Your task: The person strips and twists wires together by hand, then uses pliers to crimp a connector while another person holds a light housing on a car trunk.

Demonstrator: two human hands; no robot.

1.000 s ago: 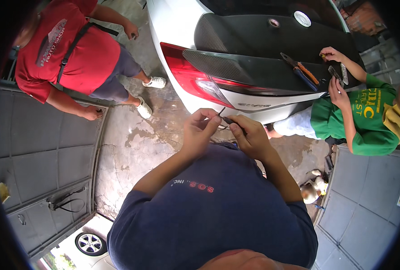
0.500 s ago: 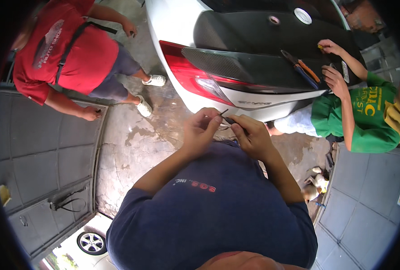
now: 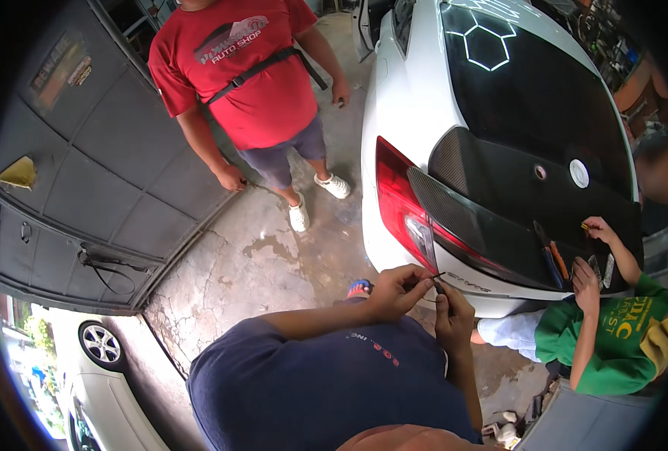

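Observation:
In front of my chest both hands are close together, near the back bumper of a white car [image 3: 492,307]. My left hand [image 3: 400,293] is closed in a pinch on a thin dark wire-like piece [image 3: 438,276], whose tip sticks out past the fingers. My right hand [image 3: 455,319] is closed just beside it, thumb up, on a small dark piece [image 3: 439,289] too small to name. Whether the two pieces touch or are joined cannot be made out.
On the dark trunk lid [image 3: 492,165] lie pliers [image 3: 554,267], a roll of tape [image 3: 540,172] and a white disc [image 3: 579,174]. A co-worker in green [image 3: 612,338] handles small things there. Another person in red [image 3: 251,90] stands left of the car, by a grey metal gate [image 3: 101,173].
My view has swung to the left, so the car and my hands sit further right and lower in it. Both hands keep their pinched hold close together.

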